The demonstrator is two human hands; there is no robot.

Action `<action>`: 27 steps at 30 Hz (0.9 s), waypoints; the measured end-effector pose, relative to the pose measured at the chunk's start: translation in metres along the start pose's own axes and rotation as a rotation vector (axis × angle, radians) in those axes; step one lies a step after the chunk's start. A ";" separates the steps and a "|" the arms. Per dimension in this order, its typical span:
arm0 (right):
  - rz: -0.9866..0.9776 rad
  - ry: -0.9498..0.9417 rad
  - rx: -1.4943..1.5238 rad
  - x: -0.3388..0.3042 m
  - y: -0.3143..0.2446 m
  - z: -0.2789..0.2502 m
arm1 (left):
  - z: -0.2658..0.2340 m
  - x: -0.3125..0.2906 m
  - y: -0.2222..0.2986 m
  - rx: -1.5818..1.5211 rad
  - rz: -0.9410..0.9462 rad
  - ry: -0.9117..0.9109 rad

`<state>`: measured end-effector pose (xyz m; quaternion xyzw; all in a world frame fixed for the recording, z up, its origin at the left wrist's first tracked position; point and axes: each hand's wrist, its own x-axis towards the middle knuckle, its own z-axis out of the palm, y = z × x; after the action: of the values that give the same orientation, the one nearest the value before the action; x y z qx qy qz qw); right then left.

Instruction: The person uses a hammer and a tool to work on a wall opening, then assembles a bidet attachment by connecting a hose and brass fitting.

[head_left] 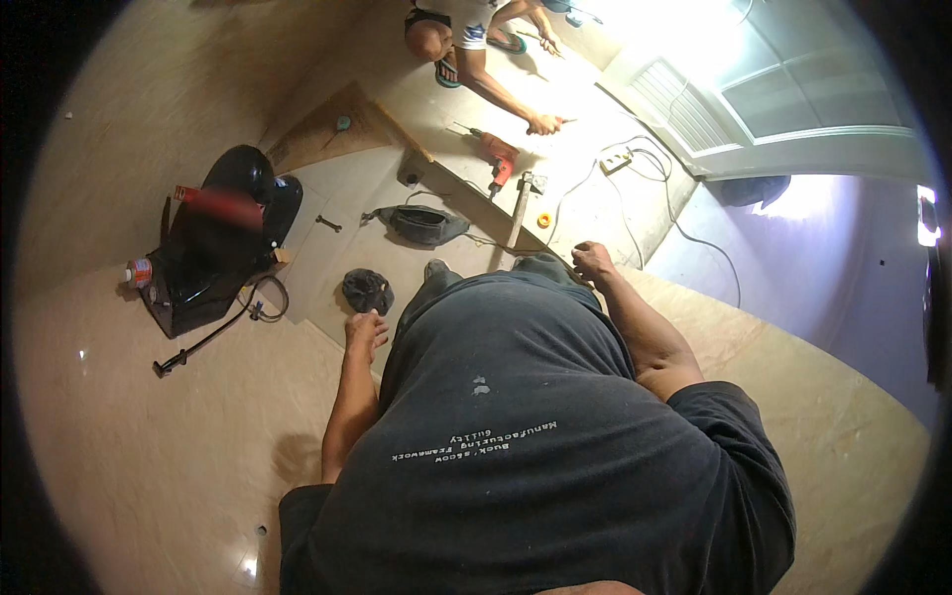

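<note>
My left hand (367, 333) hangs beside my left hip with its fingers loosely apart. Just beyond it a crumpled black cloth cap (368, 291) lies on the tiles. On the other side my right hand (594, 261) is by my right knee, its fingers curled in; what they hold, if anything, is hidden. Ahead of that hand lie a hammer (519, 211) with a pale handle and a small orange roll of tape (543, 220). A red power drill (499, 161) rests farther off. Between my hands' sides, a dark waist bag (426, 226) sits on the floor.
A large glossy black object (203, 278) stands at left, near a bottle (139, 273) and a black rod-like tool (203, 342). A wrench (328, 224) lies on the tiles. Cables run from a power strip (616, 162). A co-worker's hand (544, 124) reaches in at the top.
</note>
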<state>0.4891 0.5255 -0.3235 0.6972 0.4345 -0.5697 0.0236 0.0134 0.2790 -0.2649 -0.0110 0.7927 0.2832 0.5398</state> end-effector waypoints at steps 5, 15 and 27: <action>-0.011 0.025 0.012 0.003 0.006 0.000 | 0.000 0.006 0.004 0.010 -0.022 0.008; 0.007 0.069 0.031 -0.005 0.014 0.004 | 0.004 0.008 0.021 -0.001 -0.024 -0.038; 0.006 0.069 0.020 -0.015 0.005 0.014 | -0.003 0.006 0.025 0.028 -0.044 -0.005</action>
<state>0.4820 0.5066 -0.3184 0.7182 0.4271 -0.5494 0.0033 -0.0001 0.3002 -0.2582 -0.0203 0.7948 0.2601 0.5480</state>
